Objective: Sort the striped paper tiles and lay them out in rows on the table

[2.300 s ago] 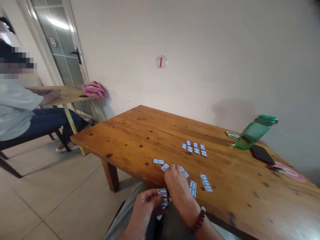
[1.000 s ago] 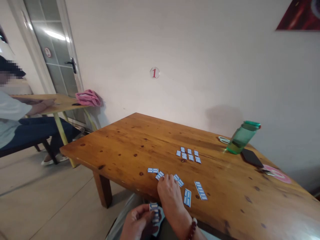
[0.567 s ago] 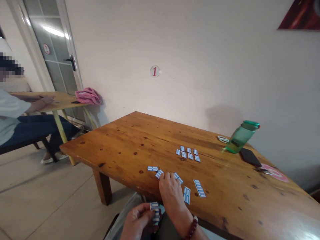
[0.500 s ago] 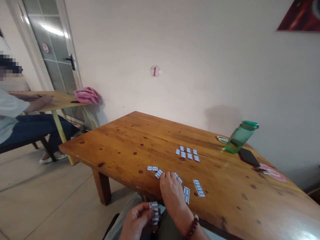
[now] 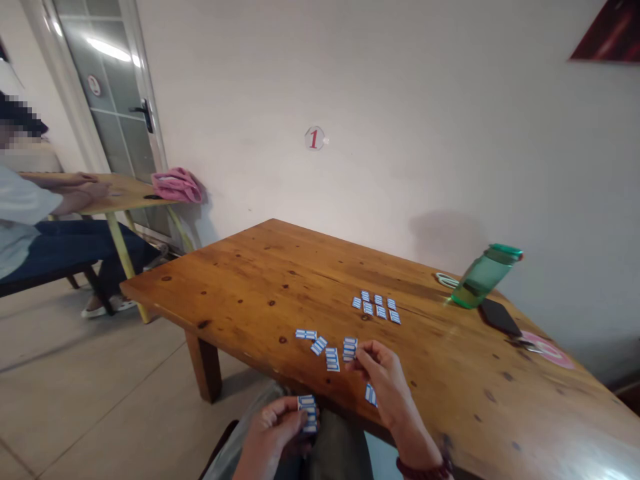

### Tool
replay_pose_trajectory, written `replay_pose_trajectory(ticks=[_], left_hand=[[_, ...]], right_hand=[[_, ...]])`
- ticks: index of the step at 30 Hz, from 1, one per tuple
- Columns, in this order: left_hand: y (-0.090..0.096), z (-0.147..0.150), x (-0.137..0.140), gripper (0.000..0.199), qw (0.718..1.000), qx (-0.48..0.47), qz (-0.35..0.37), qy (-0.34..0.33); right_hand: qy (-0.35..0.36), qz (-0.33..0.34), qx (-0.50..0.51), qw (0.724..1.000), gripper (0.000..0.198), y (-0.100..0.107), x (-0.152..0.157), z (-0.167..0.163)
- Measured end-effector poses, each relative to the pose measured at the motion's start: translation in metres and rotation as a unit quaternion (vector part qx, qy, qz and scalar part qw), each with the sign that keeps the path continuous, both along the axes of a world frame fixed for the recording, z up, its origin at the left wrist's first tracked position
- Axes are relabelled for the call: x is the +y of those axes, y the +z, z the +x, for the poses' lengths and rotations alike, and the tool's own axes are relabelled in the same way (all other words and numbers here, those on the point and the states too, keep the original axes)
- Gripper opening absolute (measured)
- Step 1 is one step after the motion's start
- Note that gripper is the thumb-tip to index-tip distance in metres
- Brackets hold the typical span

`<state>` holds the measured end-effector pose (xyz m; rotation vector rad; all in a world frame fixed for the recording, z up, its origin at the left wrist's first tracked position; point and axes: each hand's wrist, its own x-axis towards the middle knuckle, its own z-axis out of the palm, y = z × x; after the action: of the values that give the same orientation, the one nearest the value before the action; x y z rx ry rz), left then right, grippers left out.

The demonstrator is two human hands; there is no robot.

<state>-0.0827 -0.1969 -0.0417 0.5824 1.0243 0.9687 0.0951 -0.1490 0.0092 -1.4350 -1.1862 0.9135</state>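
Low over my lap, by the table's near edge, my left hand (image 5: 275,427) is closed on a small stack of blue-and-white cards (image 5: 308,415). My right hand (image 5: 384,377) is over the table with thumb and fingers pinched at the right edge of a single blue-and-white card (image 5: 349,349). Just left of that card lies another striped card (image 5: 333,359). Beyond it are a slanted card (image 5: 319,345) and a sideways card (image 5: 305,335). A further card (image 5: 371,395) shows partly beneath my right wrist. Farther back, several cards (image 5: 381,311) lie in two rough rows.
The wooden table (image 5: 240,287) carries a leaning green bottle (image 5: 485,277), a dark phone-like slab (image 5: 500,317), a white ring-shaped item (image 5: 447,280) and a pink disc (image 5: 547,350) at right. At left, a person (image 5: 25,213) sits at another table with a pink cloth (image 5: 177,185).
My right hand has moved right and turned, its fingers now at a card's edge. A striped card it covered now shows. The card on the right is now hidden. My left hand stays put.
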Motion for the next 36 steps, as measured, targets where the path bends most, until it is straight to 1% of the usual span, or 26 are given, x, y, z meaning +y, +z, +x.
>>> replay_pose_trajectory(ticks=[2,5,8,11,14,17,20,25,31,36], left_hand=[[0.005,0.000,0.000,0.046,1.000,-0.009,0.009,0.013],[0.016,0.000,-0.002,0.046,0.999,-0.017,0.017,0.024],[0.024,0.001,-0.004,0.042,1.000,-0.018,0.019,0.018],[0.029,0.002,-0.005,0.043,1.000,-0.025,0.017,0.010],[0.032,0.003,-0.006,0.044,0.999,-0.030,0.024,0.009],[0.036,0.003,-0.007,0.041,0.999,-0.027,0.031,0.011],[0.037,0.003,-0.008,0.039,0.999,-0.019,0.041,0.014],[0.037,0.002,-0.010,0.036,0.997,-0.009,0.071,0.005],[0.040,0.002,-0.014,0.034,0.997,-0.009,0.073,0.005],[0.037,0.001,-0.017,0.030,0.997,-0.025,0.070,0.007]], right_hand=[[0.012,-0.023,0.104,0.994,0.028,0.000,-0.009,-0.004],[0.024,-0.035,0.195,0.980,0.033,0.004,-0.021,-0.010],[0.046,-0.054,0.261,0.963,0.031,0.010,-0.033,-0.015],[0.061,-0.071,0.292,0.952,0.028,0.013,-0.045,-0.018],[0.064,-0.077,0.271,0.957,0.029,0.013,-0.055,-0.022],[0.061,-0.081,0.205,0.974,0.032,0.010,-0.063,-0.026],[0.054,-0.067,0.150,0.985,0.034,0.007,-0.067,-0.032],[0.068,-0.046,0.104,0.991,0.033,0.000,-0.068,-0.043],[0.020,0.019,0.034,0.999,0.025,-0.014,-0.068,-0.051],[0.011,0.028,0.008,1.000,0.022,-0.017,-0.072,-0.052]])
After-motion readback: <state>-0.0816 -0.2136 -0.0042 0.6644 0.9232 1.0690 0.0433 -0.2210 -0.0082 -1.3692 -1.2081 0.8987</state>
